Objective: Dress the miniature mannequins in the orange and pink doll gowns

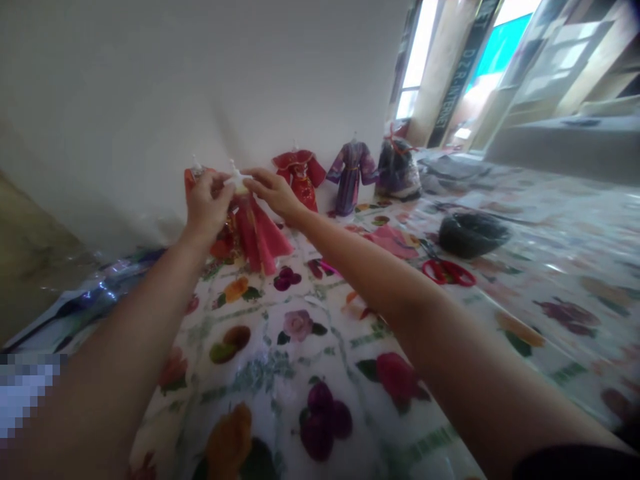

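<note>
A small white doll mannequin point(237, 181), with a deep pink skirt point(263, 237) hanging below it, stands near the wall at the far side of the table. My left hand point(206, 203) grips its left side between thumb and fingers. From the other side, my right hand point(274, 190) pinches at its shoulder and upper body. Right behind my left hand is another doll form in an orange-red outfit point(190, 179), partly covered. A red doll dress point(301, 177) and a purple doll robe point(351, 177) stand to the right, each on its own form.
Beyond the robe sits a dark wrapped bundle with a red tie point(399, 167). Red-handled scissors point(449, 272), a black bowl-like object point(473, 233) and pink fabric point(393, 241) lie on the right. Clear plastic covers the flowered tablecloth point(280, 360). A white wall point(200, 73) rises behind.
</note>
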`<state>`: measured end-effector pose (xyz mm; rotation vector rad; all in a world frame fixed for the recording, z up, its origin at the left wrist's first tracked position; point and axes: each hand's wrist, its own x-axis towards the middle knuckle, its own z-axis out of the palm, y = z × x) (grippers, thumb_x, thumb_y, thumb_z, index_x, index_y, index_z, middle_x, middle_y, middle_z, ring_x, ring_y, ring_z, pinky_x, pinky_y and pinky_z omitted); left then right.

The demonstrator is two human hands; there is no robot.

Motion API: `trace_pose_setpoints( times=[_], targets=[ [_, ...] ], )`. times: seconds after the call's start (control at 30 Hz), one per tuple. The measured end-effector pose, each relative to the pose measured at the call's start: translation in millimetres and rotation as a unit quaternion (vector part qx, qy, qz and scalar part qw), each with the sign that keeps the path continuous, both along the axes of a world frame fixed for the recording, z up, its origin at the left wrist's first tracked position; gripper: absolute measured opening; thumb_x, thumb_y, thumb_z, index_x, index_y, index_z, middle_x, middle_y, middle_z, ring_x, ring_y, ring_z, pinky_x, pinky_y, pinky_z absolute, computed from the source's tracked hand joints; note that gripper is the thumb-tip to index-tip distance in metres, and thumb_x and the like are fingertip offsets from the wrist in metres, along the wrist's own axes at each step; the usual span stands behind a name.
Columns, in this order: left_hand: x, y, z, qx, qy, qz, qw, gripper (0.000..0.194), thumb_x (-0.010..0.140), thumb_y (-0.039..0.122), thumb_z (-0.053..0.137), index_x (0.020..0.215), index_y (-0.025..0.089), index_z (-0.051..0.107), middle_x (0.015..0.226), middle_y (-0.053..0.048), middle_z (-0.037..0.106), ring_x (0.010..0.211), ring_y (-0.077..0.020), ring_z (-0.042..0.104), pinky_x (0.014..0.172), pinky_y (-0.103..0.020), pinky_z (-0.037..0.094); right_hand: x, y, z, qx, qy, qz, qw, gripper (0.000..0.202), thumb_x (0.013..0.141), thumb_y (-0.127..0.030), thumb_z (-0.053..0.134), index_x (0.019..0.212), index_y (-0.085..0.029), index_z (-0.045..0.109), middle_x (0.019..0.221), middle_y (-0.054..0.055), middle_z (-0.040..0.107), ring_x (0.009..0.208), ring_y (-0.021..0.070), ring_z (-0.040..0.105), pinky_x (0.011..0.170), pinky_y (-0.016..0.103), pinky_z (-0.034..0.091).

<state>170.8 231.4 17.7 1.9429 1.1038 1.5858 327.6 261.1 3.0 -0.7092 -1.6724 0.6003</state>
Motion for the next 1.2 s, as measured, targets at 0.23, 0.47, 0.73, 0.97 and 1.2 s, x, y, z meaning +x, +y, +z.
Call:
trace_pose_setpoints(
  times=[0.23, 0.47, 0.73, 0.97, 1.2],
  targets=[
    [-9.8, 4.1, -4.3, -0.002, 0.005, -0.006, 1.000, 0.047, 0.092, 0.049, 0.059, 0.122, 0.013, 0.059, 0.098, 0.001, 0.065, 0.087, -0.0126, 0.060, 0.086, -0.031, 0.051, 47.8, -26.4, 15.7, -0.042, -0.030, -0.032, 0.998, 0.024, 0.097, -0.032, 0.054, 0.114, -0.018, 0.064, 0.110, 0.003, 0.067, 0.097, 0.0145, 0.061, 0.077, 0.025, 0.052],
    [-18.0, 3.8, -13.5, 0.000, 0.014, 0.037, 0.999, 0.047, 0.094, 0.044, 0.058, 0.127, 0.010, 0.055, 0.105, -0.002, 0.065, 0.088, -0.0119, 0.059, 0.089, -0.032, 0.049, 130.0, -104.5, 6.5, -0.095, -0.168, -0.065, 0.979, 0.016, 0.090, -0.024, 0.061, 0.099, -0.015, 0.070, 0.091, 0.003, 0.068, 0.078, 0.0127, 0.059, 0.074, 0.028, 0.050],
    [-34.6, -38.0, -26.6, 0.056, 0.044, 0.162, 0.984, 0.045, 0.085, 0.013, 0.062, 0.129, 0.013, 0.052, 0.122, -0.007, 0.064, 0.093, -0.0134, 0.061, 0.078, -0.025, 0.051, 176.1, -216.6, -27.7, -0.176, -0.438, -0.026, 0.881, 0.029, 0.092, -0.035, 0.056, 0.112, -0.016, 0.067, 0.106, 0.009, 0.069, 0.089, 0.0185, 0.065, 0.078, 0.031, 0.050],
    [-16.5, -104.3, -48.8, 0.069, 0.143, 0.083, 0.984, 0.036, 0.086, 0.020, 0.062, 0.121, 0.012, 0.058, 0.118, -0.010, 0.059, 0.099, -0.0177, 0.060, 0.081, -0.029, 0.051, 149.1, -249.4, -75.6, -0.087, -0.539, -0.062, 0.835, 0.034, 0.087, -0.021, 0.057, 0.120, -0.020, 0.065, 0.116, 0.013, 0.063, 0.106, 0.0278, 0.058, 0.089, 0.041, 0.045],
    [-2.4, -130.2, -64.9, 0.013, 0.167, 0.015, 0.986, 0.024, 0.089, 0.031, 0.058, 0.108, 0.018, 0.065, 0.105, -0.006, 0.062, 0.089, -0.0173, 0.062, 0.073, -0.029, 0.052, 140.3, -234.0, -90.4, -0.105, -0.444, -0.105, 0.884, 0.016, 0.084, -0.015, 0.054, 0.091, -0.016, 0.068, 0.091, 0.011, 0.066, 0.080, 0.0219, 0.061, 0.077, 0.036, 0.044]
  ],
)
